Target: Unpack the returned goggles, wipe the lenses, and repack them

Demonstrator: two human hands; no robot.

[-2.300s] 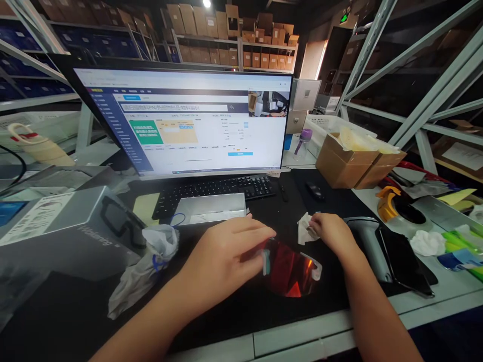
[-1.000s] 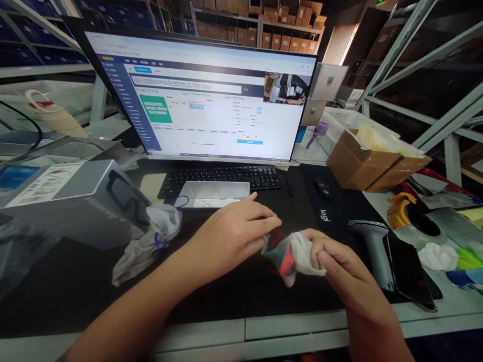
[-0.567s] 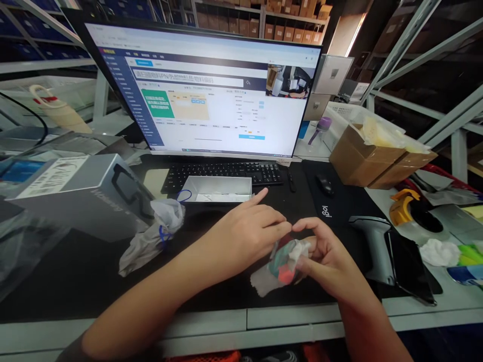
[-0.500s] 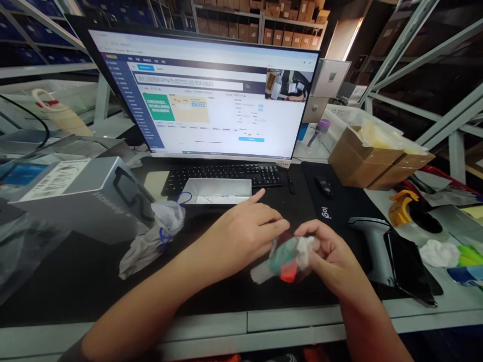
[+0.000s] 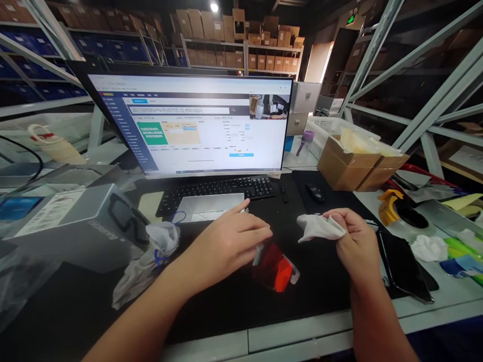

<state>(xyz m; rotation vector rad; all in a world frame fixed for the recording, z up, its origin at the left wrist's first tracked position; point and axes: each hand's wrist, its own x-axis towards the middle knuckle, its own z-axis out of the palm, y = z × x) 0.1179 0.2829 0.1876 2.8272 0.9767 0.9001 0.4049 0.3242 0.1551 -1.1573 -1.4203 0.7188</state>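
Observation:
My left hand (image 5: 230, 239) is closed, with its fingertips pinching the upper edge of a red-tinted lens (image 5: 272, 269). The lens is see-through, with a bright orange patch and a pale piece at its right end; its full shape is hard to make out. To the right, my right hand (image 5: 354, 239) grips a white cloth (image 5: 320, 227) by one corner, and the rest of it sticks out leftward, apart from the lens. An open white box (image 5: 209, 205) stands behind my left hand. A grey pouch with a blue cord (image 5: 147, 264) lies beside my left forearm.
A monitor (image 5: 188, 130) stands behind a black keyboard (image 5: 211, 188). At left is a grey printed box (image 5: 86, 221). On the right are a mouse (image 5: 315, 192), a phone (image 5: 403, 266), a tape dispenser (image 5: 390, 206), crumpled white tissue (image 5: 430, 248) and cardboard boxes (image 5: 347, 168).
My right hand has moved right and up, taking the white cloth off the lens. My left hand keeps hold of the lens. The head view has tilted up and shifted slightly right.

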